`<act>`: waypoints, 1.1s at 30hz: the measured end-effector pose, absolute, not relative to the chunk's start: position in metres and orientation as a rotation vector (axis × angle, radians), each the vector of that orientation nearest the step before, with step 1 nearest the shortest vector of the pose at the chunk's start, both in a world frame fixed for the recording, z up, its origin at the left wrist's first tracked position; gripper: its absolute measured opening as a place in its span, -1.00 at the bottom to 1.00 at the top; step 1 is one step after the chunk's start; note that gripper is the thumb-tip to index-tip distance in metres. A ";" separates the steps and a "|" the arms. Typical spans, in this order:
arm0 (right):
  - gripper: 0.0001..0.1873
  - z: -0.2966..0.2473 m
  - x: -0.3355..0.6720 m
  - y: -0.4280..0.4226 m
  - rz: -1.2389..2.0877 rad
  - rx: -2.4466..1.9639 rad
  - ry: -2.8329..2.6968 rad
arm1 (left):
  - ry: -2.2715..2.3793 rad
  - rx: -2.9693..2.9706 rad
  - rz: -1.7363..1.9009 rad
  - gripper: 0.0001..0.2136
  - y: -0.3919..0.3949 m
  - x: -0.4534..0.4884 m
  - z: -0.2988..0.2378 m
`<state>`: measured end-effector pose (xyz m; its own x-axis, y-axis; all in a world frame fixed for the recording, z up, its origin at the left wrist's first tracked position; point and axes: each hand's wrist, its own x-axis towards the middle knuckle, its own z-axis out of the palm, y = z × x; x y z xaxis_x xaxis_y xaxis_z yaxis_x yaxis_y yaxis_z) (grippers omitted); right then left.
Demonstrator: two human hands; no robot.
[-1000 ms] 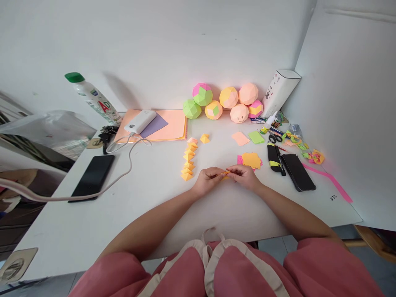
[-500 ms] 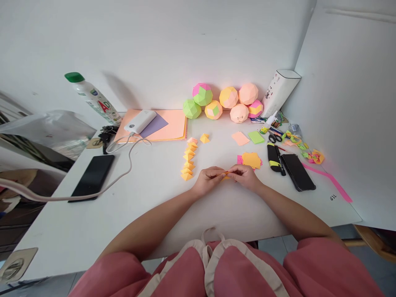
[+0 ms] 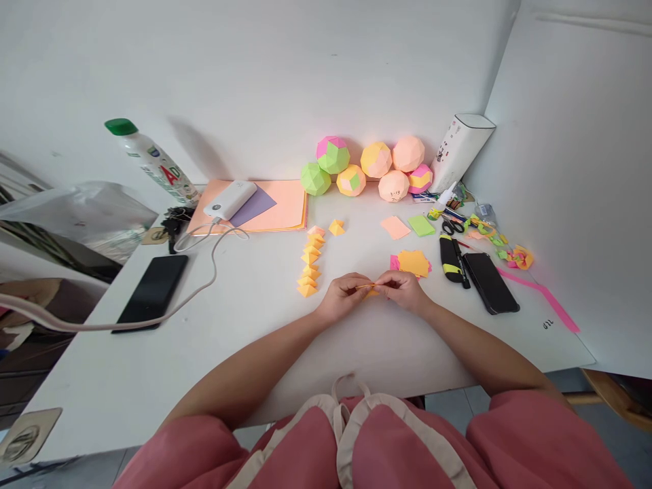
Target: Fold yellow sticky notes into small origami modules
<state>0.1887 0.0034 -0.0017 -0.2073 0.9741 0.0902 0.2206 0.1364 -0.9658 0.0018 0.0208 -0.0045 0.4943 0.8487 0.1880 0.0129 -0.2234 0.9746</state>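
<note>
My left hand point(image 3: 345, 297) and my right hand point(image 3: 404, 291) meet above the white table, pinching one small orange piece of paper point(image 3: 373, 293) between them. Fingers cover most of it, so its folds are hard to make out. Left of my hands runs a column of folded orange paper pyramids point(image 3: 308, 280), with a pale peach one at its far end. A single orange pyramid point(image 3: 337, 227) sits apart, to the right of that column's top. Just beyond my right hand lies a stack of orange and pink paper cutouts point(image 3: 413, 263).
Faceted paper balls point(image 3: 351, 180) are piled along the wall. Peach sheets point(image 3: 285, 204) bear a power bank point(image 3: 231, 199); its cable crosses a phone point(image 3: 153, 292). To the right are scissors point(image 3: 452, 227), a box cutter point(image 3: 450, 259), a glue bottle point(image 3: 442, 202) and another phone point(image 3: 490, 284).
The orange paper between my fingertips shows a slightly different edge, with a thin strip now visible by my left fingers. Both hands stay in nearly the same place.
</note>
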 end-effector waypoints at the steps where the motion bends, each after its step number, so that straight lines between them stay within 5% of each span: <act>1: -0.83 -0.001 0.188 0.003 1.128 -1.190 -1.600 | 0.773 1.621 0.930 -0.83 0.021 0.002 -0.005; 33: -0.78 -0.001 0.187 -0.001 1.240 -1.260 -1.682 | 0.775 1.724 1.011 -0.80 0.017 0.001 -0.006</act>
<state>0.1867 -0.0013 -0.0005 -0.2937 0.9557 -0.0178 0.2999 0.0744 -0.9511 0.0006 0.0169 -0.0062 0.4554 0.8446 0.2815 0.0521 -0.3409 0.9387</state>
